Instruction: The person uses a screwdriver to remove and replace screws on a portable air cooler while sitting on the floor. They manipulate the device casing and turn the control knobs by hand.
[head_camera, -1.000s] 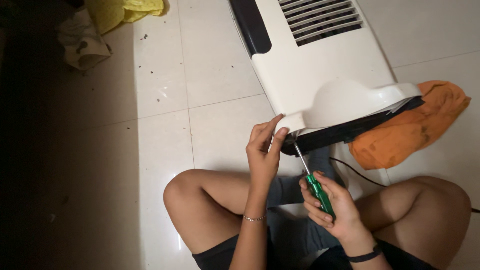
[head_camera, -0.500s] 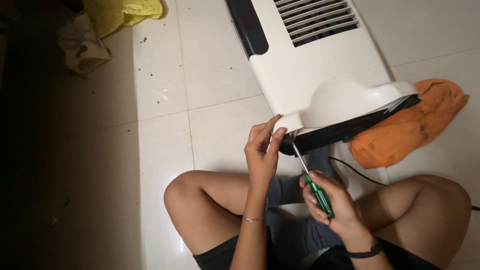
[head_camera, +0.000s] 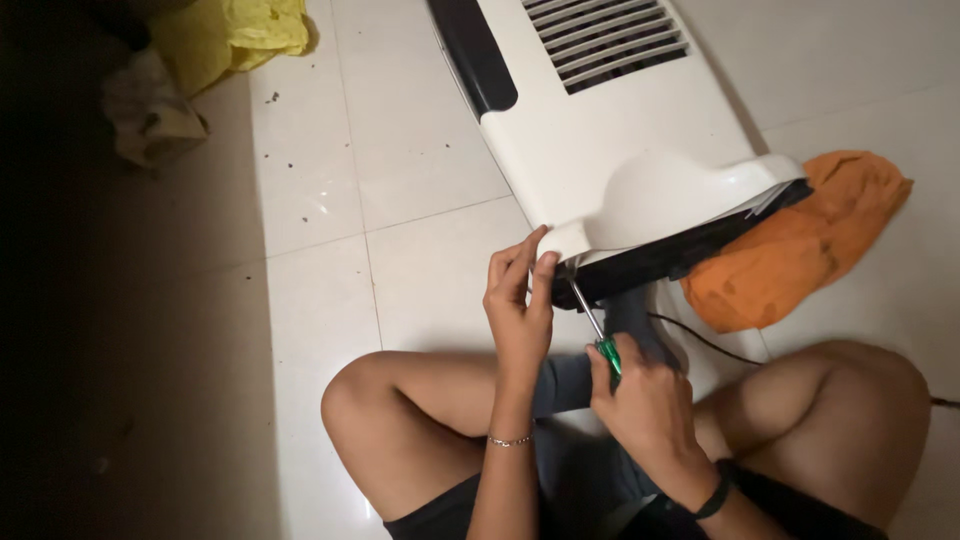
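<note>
Currently a white plastic appliance housing (head_camera: 610, 150) is seen lying on the pale tiled floor (head_camera: 330, 170), its slatted vent at the top of the view and its lower corner raised toward the seated person's crossed legs. The left hand (head_camera: 520, 300) is held against that corner, fingertips pinched together at the edge of the shell where the screwdriver's tip meets it; whether a screw is gripped between them cannot be told. The right hand (head_camera: 650, 405) is closed around the green handle of a screwdriver (head_camera: 592, 325), whose metal shaft is angled up into the corner just beside the left fingertips. Shell and dark base are observed together along the whole visible seam, so the panel is judged not yet separated; work at this one corner fastener appears under way, and whether the screw is going in or out cannot be read. No loose screws are visible on the tiles. An orange cloth (head_camera: 800, 240) lies touching the base, a yellow cloth (head_camera: 240, 30) well apart at upper left.
</note>
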